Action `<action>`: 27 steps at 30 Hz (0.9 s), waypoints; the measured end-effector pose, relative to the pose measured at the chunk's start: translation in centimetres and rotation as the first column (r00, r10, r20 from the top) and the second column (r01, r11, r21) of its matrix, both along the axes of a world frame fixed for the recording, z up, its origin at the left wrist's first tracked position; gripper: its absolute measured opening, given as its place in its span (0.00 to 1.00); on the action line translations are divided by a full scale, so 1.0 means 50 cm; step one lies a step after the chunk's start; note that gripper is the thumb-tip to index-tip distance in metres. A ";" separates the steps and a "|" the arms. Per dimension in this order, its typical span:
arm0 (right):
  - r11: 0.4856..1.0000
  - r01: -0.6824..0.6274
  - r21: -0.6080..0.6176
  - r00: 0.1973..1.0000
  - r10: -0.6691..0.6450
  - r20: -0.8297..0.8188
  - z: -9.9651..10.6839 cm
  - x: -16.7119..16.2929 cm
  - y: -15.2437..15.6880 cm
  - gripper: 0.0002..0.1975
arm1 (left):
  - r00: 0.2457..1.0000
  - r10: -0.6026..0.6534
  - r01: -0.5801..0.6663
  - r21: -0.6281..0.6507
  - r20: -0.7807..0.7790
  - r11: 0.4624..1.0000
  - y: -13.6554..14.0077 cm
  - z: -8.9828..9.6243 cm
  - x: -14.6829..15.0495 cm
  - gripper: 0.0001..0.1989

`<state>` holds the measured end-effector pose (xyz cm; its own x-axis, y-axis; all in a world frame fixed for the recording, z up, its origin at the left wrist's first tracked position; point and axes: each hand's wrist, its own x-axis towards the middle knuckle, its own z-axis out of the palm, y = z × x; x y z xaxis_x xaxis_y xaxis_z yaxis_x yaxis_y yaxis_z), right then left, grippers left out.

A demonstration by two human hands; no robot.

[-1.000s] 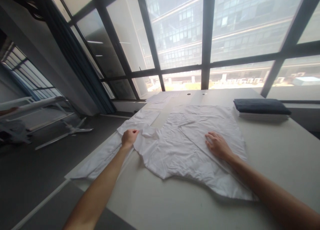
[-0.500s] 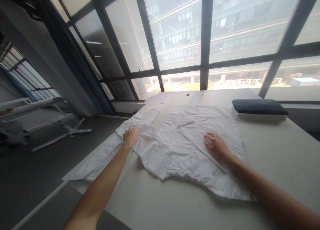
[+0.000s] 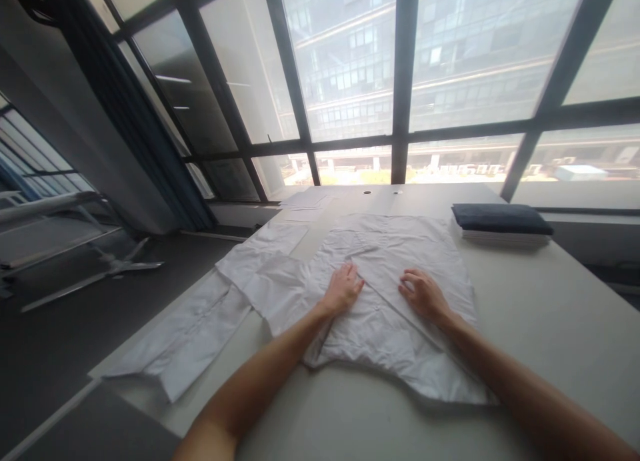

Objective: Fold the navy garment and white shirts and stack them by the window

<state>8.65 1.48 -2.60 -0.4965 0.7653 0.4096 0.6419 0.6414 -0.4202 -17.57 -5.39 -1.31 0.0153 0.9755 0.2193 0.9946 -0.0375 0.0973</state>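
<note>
A wrinkled white shirt (image 3: 400, 337) lies spread over the pale table, its wavy lower edge towards me. My left hand (image 3: 344, 287) rests on the middle of the cloth, fingers stretched out and holding nothing. To its right, my right hand (image 3: 424, 295) lies on the same cloth with its fingers apart and slightly bent. A diagonal fold edge runs between the two hands. Off to the left, a sleeve-like length of white cloth (image 3: 185, 337) stretches along the table's left side, with one corner near the front edge.
A folded dark cloth (image 3: 500, 219) tops a stack of white pieces at the back right of the table (image 3: 565, 327). Flat white sheets (image 3: 303, 207) lie at the far left corner. Large windows stand behind, and a metal-legged frame (image 3: 115, 267) is on the floor at left.
My left hand has let go of the cloth at the left and moved right onto the shirt's middle. The cloth at left now lies flatter and wider. My right hand has hardly moved.
</note>
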 end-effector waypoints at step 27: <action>0.909 -0.082 -0.409 0.912 -0.097 -0.398 0.065 -0.067 0.022 0.09 | 0.998 0.060 -0.060 -0.002 0.032 0.998 -0.003 -0.012 0.020 0.28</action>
